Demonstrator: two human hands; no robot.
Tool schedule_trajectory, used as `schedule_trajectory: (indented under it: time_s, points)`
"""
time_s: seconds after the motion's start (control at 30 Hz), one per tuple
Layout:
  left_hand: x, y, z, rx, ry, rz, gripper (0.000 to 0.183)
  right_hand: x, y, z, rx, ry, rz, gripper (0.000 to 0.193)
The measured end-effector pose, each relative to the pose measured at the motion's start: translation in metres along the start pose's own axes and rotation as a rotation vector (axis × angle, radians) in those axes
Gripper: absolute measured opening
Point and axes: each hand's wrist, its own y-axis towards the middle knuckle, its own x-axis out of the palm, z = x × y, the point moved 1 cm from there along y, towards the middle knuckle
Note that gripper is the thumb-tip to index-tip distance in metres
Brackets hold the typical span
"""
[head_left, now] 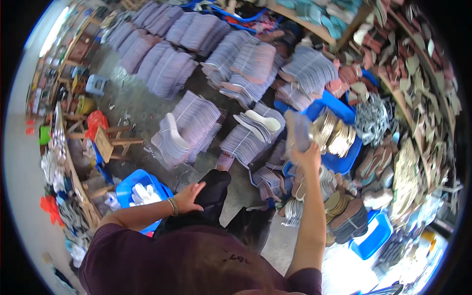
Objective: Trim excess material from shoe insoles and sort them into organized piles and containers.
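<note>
My right hand [308, 158] reaches forward on the right and grips a greyish shoe sole piece [297, 129], blurred by motion; whether it is one piece or a few I cannot tell. Just beyond it stands a blue tub [339, 161] with stacks of beige soles [339, 135] inside. My left hand [188, 197] hovers over my left knee, holding nothing, its fingers stretched and apart. Ahead of me on the floor are tied bundles of purple-grey soles [199, 115]. White sole pieces [173, 132] lie on the left bundle, and more white pieces [263, 119] rest on the bundle beside it.
At my left stands a blue basin [135, 179] with white pieces inside. A small wooden stool [105, 144] is farther left, near a red bag [97, 124]. Several sole bundles [167, 69] fill the floor farther off. Loose soles crowd the shelves [408, 105] on the right.
</note>
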Motion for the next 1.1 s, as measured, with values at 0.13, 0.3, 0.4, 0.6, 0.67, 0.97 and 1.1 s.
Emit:
schedule_trajectory:
  time_s: [0.13,0.3,0.4,0.6,0.67,0.97,1.1]
  points:
    - [-0.015,-0.042,-0.014,-0.16,-0.04,0.419,0.063,-0.054,0.022,-0.074,-0.232,-0.478,-0.016,0.07]
    - [-0.071,-0.05,0.023,0.054,-0.202,0.707,0.034,-0.086,-0.121,-0.134,-0.969,-0.367,-0.178,0.071]
    - [-0.109,-0.03,0.045,0.207,-0.264,0.746,0.054,-0.103,-0.194,-0.162,-1.036,-0.386,-0.306,0.072]
    - [-0.147,0.028,0.067,0.553,-0.28,0.096,0.086,-0.109,-0.247,-0.223,-1.059,-0.326,-0.369,0.066]
    - [-0.15,0.029,0.063,0.566,-0.239,-0.354,0.09,-0.115,-0.248,-0.249,-1.077,-0.285,-0.334,0.067]
    - [-0.132,-0.024,0.023,0.669,-0.832,-0.38,0.085,-0.113,-0.264,-0.289,-1.072,-0.269,-0.007,0.077]
    - [-0.086,-0.073,0.008,0.66,-1.314,-0.214,0.08,-0.041,-0.299,-0.257,-0.547,0.683,-0.133,0.073]
